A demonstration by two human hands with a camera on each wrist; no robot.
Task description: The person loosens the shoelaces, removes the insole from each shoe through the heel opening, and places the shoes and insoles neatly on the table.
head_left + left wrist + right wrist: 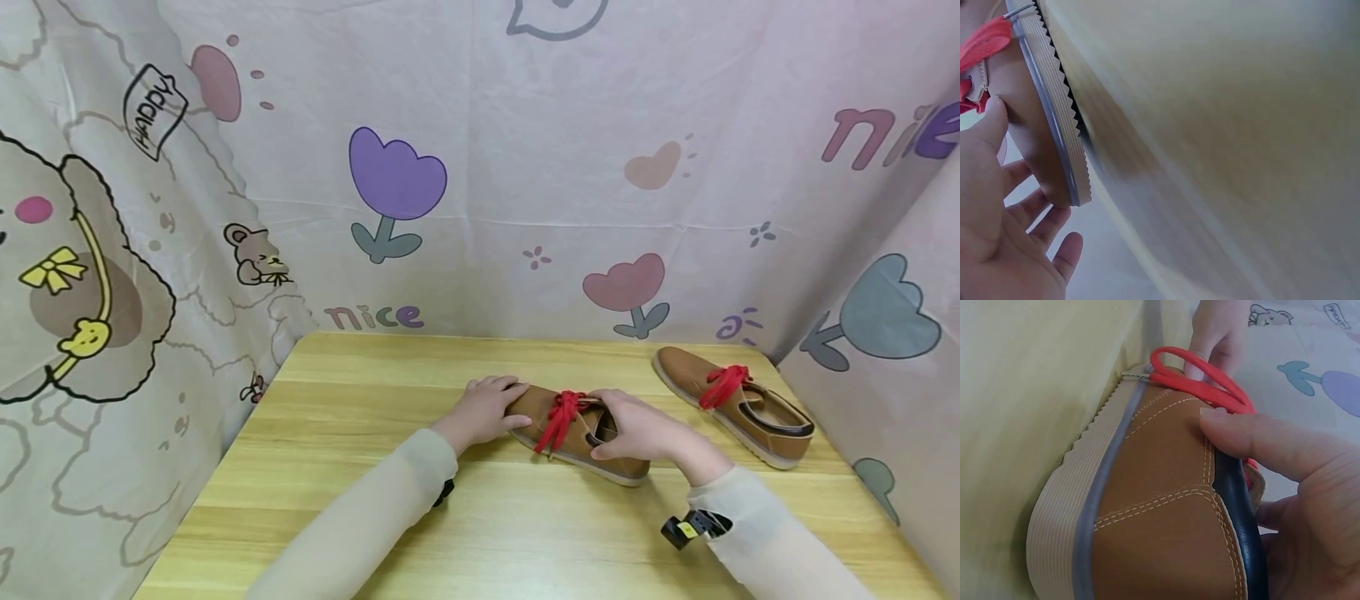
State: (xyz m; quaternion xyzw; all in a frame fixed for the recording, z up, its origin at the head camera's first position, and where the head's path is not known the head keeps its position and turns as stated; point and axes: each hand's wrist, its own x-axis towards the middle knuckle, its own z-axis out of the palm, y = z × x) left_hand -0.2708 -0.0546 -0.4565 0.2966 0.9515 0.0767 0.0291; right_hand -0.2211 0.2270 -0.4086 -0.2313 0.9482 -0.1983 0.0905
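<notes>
A brown leather shoe [573,440] with a pale ridged sole and red laces [558,417] rests on the table, toe pointing left. My left hand [483,411] holds its toe end; in the left wrist view the thumb lies on the upper and the fingers bend around the toe. At the ankle opening my right hand [637,427] grips the dark padded collar [1241,506], thumb pressed to the near side and the other fingers partly hidden beyond it. The laces are tied in a bow that hangs over the near side.
A matching brown shoe [776,446], also with red laces, stands at the table's back right. The light wooden table [360,375] meets a patterned cloth [480,167] behind and on both sides.
</notes>
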